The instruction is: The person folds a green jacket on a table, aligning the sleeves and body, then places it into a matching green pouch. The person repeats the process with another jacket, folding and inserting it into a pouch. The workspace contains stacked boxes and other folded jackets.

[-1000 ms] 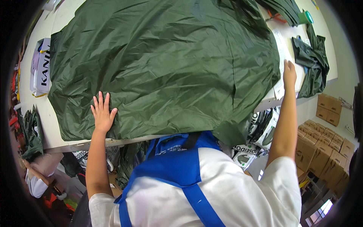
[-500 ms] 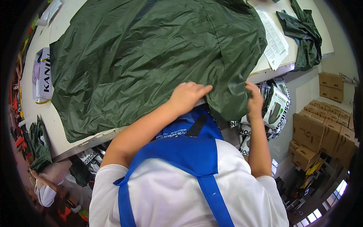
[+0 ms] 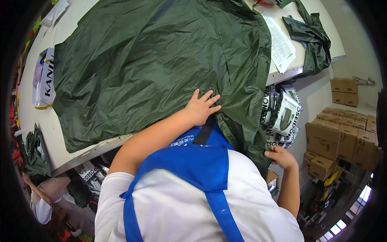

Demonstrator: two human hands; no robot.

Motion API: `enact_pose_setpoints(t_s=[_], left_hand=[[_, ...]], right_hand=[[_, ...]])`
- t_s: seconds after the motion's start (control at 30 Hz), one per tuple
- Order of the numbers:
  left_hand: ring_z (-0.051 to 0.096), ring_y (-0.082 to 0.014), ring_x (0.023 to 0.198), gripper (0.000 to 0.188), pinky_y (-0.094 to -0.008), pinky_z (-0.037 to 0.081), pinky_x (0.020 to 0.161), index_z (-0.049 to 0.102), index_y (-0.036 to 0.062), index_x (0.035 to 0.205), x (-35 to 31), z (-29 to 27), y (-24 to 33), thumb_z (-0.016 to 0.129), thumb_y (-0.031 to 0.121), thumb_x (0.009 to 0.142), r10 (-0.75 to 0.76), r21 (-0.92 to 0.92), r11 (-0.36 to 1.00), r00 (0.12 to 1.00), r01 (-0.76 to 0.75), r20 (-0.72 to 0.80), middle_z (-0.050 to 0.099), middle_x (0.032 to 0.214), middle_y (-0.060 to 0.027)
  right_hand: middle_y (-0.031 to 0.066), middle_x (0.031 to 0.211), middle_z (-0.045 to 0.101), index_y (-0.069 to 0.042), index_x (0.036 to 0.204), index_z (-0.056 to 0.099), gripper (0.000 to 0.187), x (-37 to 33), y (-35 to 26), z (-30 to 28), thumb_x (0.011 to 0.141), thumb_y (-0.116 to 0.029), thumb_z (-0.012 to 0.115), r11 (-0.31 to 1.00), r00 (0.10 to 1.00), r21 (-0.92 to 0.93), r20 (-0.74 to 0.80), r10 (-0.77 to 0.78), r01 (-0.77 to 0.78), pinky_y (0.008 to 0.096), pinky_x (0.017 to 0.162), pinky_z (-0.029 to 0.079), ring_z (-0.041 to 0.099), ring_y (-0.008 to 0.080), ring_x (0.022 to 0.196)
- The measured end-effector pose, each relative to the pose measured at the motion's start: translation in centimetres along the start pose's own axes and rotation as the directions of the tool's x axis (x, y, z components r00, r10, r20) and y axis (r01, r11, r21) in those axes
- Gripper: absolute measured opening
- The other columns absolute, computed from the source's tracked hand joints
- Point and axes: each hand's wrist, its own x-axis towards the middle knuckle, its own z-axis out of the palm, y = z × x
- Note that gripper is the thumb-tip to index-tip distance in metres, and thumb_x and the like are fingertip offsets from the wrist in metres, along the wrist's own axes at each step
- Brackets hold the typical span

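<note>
A large sheet of thin, dark green waterproof fabric (image 3: 153, 68) lies wrinkled across the white table, its near right part hanging over the front edge. My left hand (image 3: 201, 108) rests flat on the fabric near that edge, fingers spread. Lower down on the right, my right hand (image 3: 281, 156) pinches the border of the hanging part between thumb and fingers, holding it out beside my body. Whether the fabric is a garment cannot be told from its visible shape.
Printed papers (image 3: 278, 42) and a smaller green fabric piece (image 3: 310, 44) lie at the table's right. An open white box (image 3: 43, 78) stands on the left. Packed bags (image 3: 285, 115) sit below the table edge; cardboard boxes (image 3: 322, 141) are stacked farther right. Another person (image 3: 42, 201) is at lower left.
My right hand has moved down and toward me, drawing the fabric's right border with it. My left hand has spread its fingers and flattened onto the fabric. The view has shifted slightly.
</note>
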Motion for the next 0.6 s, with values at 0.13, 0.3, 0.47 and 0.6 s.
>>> enact_pose_setpoints(t_s=[0.13, 0.3, 0.47, 0.6], left_hand=[[0.024, -0.0277, 0.139, 0.086, -0.0508, 0.019, 0.111, 0.034, 0.0136, 0.142, 0.1, -0.7, 1.6, 0.075, 0.033, 0.070, 0.058, -0.061, 0.996, 0.989, -0.066, -0.136, 0.030, 0.149, -0.0088], [0.031, -0.0291, 0.136, 0.104, -0.0456, 0.022, 0.111, 0.019, 0.0055, 0.146, 1.3, 0.0, 3.4, 0.079, 0.034, 0.065, 0.002, -0.458, 0.887, 0.991, -0.064, -0.136, 0.038, 0.143, -0.0164], [0.032, -0.0321, 0.134, 0.088, -0.0494, 0.022, 0.111, 0.026, 0.0040, 0.141, 2.2, 3.8, 0.5, 0.070, 0.041, 0.075, -0.245, -0.891, -0.427, 0.968, -0.151, -0.046, 0.038, 0.141, -0.0164], [0.033, -0.0345, 0.132, 0.075, -0.0540, 0.022, 0.111, 0.032, 0.0044, 0.138, -3.2, 5.5, -2.5, 0.064, 0.043, 0.082, -0.299, -0.290, -0.900, 0.945, -0.326, -0.135, 0.036, 0.140, -0.0168]], right_hand=[[0.0122, 0.105, 0.063, 0.003, 0.123, 0.052, 0.045, -0.1, 0.7, 0.0, 0.090, -0.028, 0.057, 0.737, 0.977, 0.641, -0.137, -0.165, 0.214, 0.0321, 0.081, 0.050, 0.062, 0.0206, 0.091], [0.0190, 0.122, 0.057, 0.006, 0.124, 0.051, 0.049, 1.0, -15.4, 2.3, 0.098, -0.035, 0.039, 0.284, 0.825, 0.911, -0.098, -0.556, 0.299, 0.0375, 0.092, 0.048, 0.060, 0.0264, 0.105], [0.0188, 0.108, 0.061, 0.007, 0.122, 0.045, 0.041, 4.8, -29.5, 15.5, 0.095, -0.023, 0.051, 0.595, 0.633, 0.639, 0.211, -0.745, 0.487, 0.0234, 0.061, 0.050, 0.066, 0.0172, 0.087], [0.0063, 0.111, 0.065, -0.009, 0.128, 0.050, 0.035, 4.3, -30.7, 10.7, 0.095, -0.023, 0.048, 0.383, 0.355, 0.090, 0.232, -0.906, 0.919, 0.0225, 0.064, 0.047, 0.064, 0.0121, 0.083]])
